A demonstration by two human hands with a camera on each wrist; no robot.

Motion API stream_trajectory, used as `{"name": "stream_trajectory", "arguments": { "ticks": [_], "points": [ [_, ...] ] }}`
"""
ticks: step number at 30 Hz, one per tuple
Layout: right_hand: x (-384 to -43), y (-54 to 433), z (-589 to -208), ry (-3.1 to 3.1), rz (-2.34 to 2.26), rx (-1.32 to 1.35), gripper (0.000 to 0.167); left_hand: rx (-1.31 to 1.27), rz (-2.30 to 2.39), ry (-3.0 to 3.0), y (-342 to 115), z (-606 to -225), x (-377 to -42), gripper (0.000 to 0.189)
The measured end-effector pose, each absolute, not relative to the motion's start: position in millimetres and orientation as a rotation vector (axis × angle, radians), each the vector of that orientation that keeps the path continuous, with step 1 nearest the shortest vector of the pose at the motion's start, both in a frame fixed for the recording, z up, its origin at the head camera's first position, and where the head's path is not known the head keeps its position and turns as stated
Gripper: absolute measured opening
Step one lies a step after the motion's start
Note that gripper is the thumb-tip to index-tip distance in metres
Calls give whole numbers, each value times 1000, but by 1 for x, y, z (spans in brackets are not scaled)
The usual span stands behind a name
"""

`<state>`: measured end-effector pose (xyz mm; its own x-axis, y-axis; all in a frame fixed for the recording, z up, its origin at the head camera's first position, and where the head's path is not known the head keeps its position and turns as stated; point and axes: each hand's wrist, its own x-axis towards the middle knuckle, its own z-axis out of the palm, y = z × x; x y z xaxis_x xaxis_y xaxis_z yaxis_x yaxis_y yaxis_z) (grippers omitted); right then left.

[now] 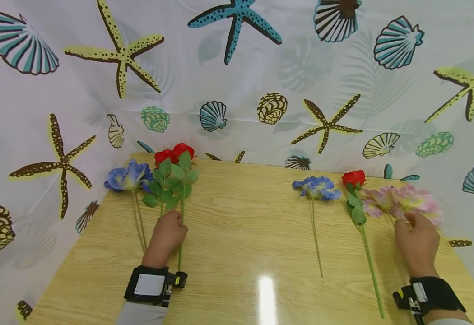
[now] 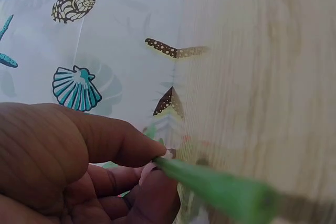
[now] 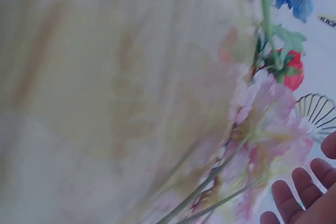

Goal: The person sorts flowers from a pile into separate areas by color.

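Observation:
My left hand pinches the green stem of a red rose between thumb and fingertips, at the left of the table. A second red rose lies against it, their leaves overlapping. Just left of them are blue flowers on thin stems. On the right side, my right hand is over the stems of pink flowers. The right wrist view shows its fingers loosely extended beside the pink petals, with no stem between them.
A single red rose with a long green stem lies left of the pink flowers. Further left is a blue flower on a thin stem. A shell-and-starfish patterned cloth rises behind the wooden table.

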<state>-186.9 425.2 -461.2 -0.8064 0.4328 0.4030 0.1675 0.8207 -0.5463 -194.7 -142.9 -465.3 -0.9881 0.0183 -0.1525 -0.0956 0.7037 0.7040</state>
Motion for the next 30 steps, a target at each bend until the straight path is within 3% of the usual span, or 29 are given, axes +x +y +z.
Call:
{"name": "stream_trajectory", "arguments": {
  "ticks": [5, 8, 22, 30],
  "points": [
    [-190, 404, -454, -2428, 716, -345, 32, -72, 1192, 2746, -137, -467, -197, 11],
    [-191, 391, -450, -2409, 760, -299, 33, -66, 1216, 2761, -132, -466, -197, 39],
    [-182, 323, -433, -2452, 1043, -322, 31, 78, 1412, 2691, -96, -460, -192, 36],
    [-179, 275, -450, -2587, 1215, -236, 33, 163, 1597, 2508, -78, -455, -190, 34]
  ]
}}
